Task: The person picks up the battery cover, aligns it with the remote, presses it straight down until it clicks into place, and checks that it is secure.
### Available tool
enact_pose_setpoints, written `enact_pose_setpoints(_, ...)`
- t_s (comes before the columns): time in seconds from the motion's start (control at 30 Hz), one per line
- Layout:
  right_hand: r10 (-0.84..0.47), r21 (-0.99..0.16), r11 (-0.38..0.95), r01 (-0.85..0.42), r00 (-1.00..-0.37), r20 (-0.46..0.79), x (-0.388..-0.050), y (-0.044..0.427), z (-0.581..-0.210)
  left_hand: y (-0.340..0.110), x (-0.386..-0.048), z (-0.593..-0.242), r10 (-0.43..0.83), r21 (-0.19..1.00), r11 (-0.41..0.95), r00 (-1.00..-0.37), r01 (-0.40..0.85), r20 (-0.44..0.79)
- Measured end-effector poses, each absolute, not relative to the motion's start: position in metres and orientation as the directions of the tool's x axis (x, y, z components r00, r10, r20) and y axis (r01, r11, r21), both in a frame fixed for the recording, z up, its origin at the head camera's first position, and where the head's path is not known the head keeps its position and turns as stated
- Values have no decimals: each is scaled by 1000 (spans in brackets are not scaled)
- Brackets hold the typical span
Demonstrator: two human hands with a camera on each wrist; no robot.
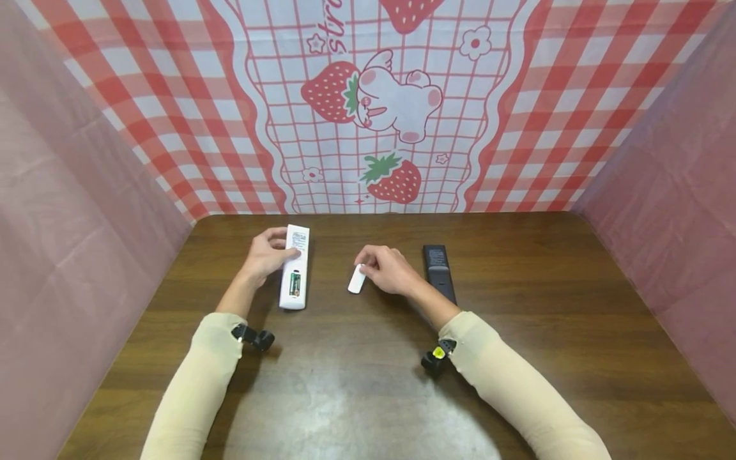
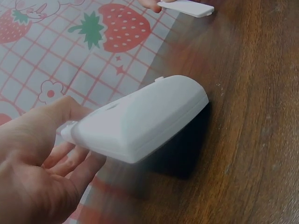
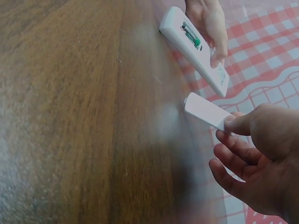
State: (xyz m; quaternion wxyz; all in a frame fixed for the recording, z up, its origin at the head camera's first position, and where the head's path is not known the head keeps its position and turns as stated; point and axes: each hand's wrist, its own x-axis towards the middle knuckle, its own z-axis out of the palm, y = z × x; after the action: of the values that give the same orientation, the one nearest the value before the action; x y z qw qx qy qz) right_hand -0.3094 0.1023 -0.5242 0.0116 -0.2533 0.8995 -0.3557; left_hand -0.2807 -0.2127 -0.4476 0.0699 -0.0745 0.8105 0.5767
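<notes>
2 cream sleeves (image 1: pixel 194 383) are slanting across the lower left and lower right. Left of centre, the left hand (image 1: pixel 266 257) is gripping a white remote (image 1: pixel 296 264) between thumb and fingers, its uncovered battery compartment (image 1: pixel 295 285) facing up. Near centre, the right hand (image 1: pixel 388 268) is pinching a small white cover (image 1: pixel 356 280). Right of centre, a black remote (image 1: pixel 438 268) is lying on the wooden table (image 1: pixel 529 281).

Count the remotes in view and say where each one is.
2: the white remote in the left hand, and the black remote on the table, its near end partly hidden by the right forearm. The arms could hide more.
</notes>
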Motion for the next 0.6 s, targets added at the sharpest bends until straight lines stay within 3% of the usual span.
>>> enact_pose_setpoints(0.17, -459, -645, 620, -448, -873, 165, -310, 101, -523, -213, -281, -446, -34, 927, 327, -983, -183, -183)
enact_pose_setpoints(0.4, -465, -673, 579, -460, -864, 191, -268, 97, -466, -215, -280, -446, -49, 922, 354, -987, -158, -150)
enact_pose_setpoints(0.6, -453, -679, 603, -419, -880, 141, -254, 94, -446, -210, -280, -446, -75, 933, 341, -992, -118, -99)
